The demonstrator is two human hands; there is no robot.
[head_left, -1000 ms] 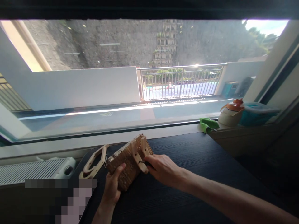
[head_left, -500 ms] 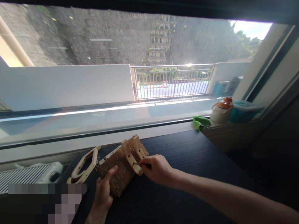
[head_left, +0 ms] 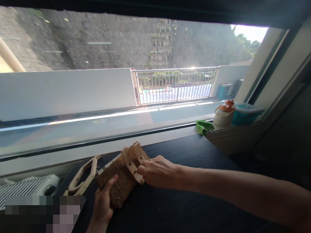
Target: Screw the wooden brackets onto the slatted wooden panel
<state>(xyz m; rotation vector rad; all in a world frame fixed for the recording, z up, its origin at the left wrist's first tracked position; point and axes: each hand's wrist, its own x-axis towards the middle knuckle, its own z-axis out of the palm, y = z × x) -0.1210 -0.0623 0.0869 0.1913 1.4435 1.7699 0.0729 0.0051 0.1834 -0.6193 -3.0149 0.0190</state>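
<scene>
A wooden block assembly (head_left: 120,181) with small holes and upright wooden pieces rests tilted on the dark table (head_left: 184,207). My left hand (head_left: 103,202) grips its near side, thumb across the holed face. My right hand (head_left: 156,171) is closed at one of the upright wooden pieces (head_left: 130,165), fingers curled; a thin dark tool seen in it earlier is hidden now. A wooden loop-shaped handle piece (head_left: 84,174) lies on the table just left of the block.
The table ends at a window sill (head_left: 73,155). A green cloth (head_left: 203,126), a cream pot with an orange lid (head_left: 223,115) and a teal box (head_left: 246,113) sit on a ledge at right. A white ribbed appliance (head_left: 26,189) is at lower left.
My view has swung right, so everything shifts left in frame. My right hand has turned over the upright piece, and the dark tool tip no longer shows.
</scene>
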